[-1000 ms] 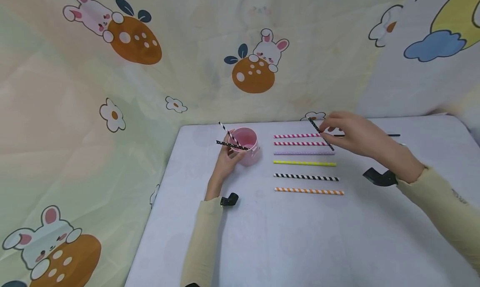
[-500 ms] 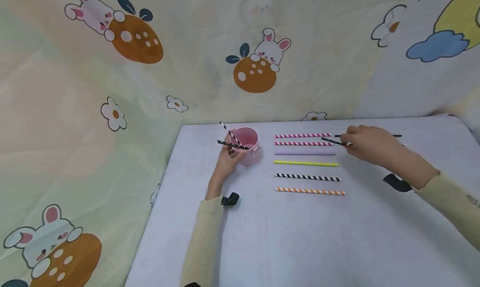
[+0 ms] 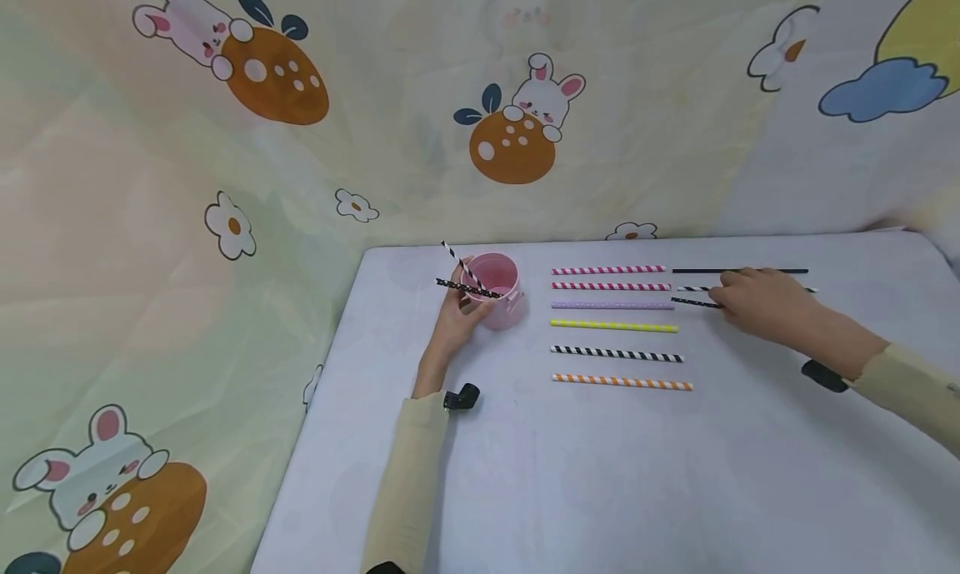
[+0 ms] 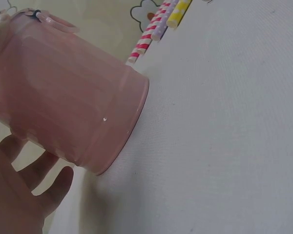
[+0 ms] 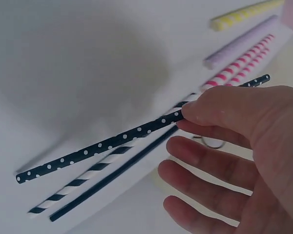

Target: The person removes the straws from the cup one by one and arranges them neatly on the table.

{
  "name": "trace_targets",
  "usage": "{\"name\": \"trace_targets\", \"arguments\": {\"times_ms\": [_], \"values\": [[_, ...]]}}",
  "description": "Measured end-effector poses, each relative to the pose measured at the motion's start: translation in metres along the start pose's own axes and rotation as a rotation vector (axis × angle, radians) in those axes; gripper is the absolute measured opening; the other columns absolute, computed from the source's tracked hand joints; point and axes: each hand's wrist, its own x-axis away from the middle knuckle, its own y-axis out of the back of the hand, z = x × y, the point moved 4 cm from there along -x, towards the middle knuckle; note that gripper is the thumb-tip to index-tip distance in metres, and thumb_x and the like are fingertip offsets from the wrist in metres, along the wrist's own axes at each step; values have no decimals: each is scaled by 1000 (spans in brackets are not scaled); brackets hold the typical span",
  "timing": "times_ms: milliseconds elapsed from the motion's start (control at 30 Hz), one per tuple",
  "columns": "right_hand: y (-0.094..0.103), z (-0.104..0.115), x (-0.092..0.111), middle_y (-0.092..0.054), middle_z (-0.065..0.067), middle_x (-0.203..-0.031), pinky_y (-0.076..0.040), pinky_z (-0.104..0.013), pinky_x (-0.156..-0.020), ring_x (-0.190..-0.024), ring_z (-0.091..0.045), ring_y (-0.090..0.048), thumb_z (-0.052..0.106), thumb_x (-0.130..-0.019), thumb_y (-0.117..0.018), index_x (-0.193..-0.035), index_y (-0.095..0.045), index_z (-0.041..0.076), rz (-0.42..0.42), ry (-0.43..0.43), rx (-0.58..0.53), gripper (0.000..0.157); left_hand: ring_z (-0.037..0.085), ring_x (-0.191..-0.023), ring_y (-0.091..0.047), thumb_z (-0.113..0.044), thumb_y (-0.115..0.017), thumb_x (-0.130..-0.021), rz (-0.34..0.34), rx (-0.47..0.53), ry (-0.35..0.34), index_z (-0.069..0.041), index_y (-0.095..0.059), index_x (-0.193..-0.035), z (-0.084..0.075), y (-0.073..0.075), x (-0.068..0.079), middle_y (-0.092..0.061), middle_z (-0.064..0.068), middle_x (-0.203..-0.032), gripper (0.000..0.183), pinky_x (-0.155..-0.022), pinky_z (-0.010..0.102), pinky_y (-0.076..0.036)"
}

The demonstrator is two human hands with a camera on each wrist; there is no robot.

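Observation:
My left hand (image 3: 453,317) holds a pink cup (image 3: 506,314) with a small side handle, fingers around its side. Leaning in the cup are a black-and-white striped straw (image 3: 453,254) and a black dotted straw (image 3: 450,285). In the left wrist view the cup (image 4: 68,92) looks tilted, its base near the cloth. Thumb and index finger of my right hand (image 5: 263,141) pinch a black straw with white dots (image 5: 93,152), low over the table. Beside it lie a black-and-white striped straw (image 5: 83,181) and a plain black straw (image 5: 112,174), partly behind that hand in the head view.
Left of the right hand, a column of paper straws lies on the white cloth (image 3: 585,482): two pink striped straws (image 3: 609,287), a lilac one (image 3: 611,306), a yellow one (image 3: 613,326), a black striped one (image 3: 617,354) and an orange striped one (image 3: 622,382). A patterned backdrop (image 3: 405,141) stands behind.
My right hand has moved right and down toward the table, turning the dotted straw from steeply slanted to nearly level, alongside the other two straws. The left hand and cup stay put.

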Motion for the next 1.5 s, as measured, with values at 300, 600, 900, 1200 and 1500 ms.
{"name": "trace_targets", "arguments": {"times_ms": [300,600,900,1200,1500], "values": [[-21,-11,7,-63,-10,-79,-55,-46,-63,-69,-27,-61,3,-84,-72,-88,-69,6,-4,39,29,6,29,-128,-55,-33,-73,-88,4,28,-13,-37,-30,-156,-4,0,1,-50,6,-147,81,-111,47,-44],[-29,-19,7,-65,-14,-83,-55,-47,-61,-73,-33,-65,3,-83,-74,-91,-70,5,-41,41,56,9,30,-130,-53,-30,-72,-88,5,25,-4,-36,-28,-156,-3,-1,1,-48,7,-149,82,-112,50,-43],[-30,-22,5,-67,-17,-88,-56,-52,-67,-79,-37,-66,2,-83,-74,-95,-71,4,-27,14,53,12,31,-128,-54,-34,-74,-88,1,25,-13,-35,-29,-157,-2,-1,1,-48,8,-149,82,-112,51,-43],[-34,-24,4,-69,-19,-91,-57,-52,-70,-81,-38,-66,2,-87,-70,-97,-71,2,1,-25,30,10,30,-129,-54,-52,-75,-84,0,18,-5,-37,-29,-156,-3,0,1,-48,7,-149,87,-112,50,-43],[-32,-25,5,-67,-17,-87,-56,-52,-69,-78,-35,-65,3,-86,-71,-96,-70,2,-2,-31,-18,11,31,-130,-53,-25,-73,-89,4,26,7,-32,-26,-158,-3,-1,1,-46,10,-151,84,-113,50,-42]]}}
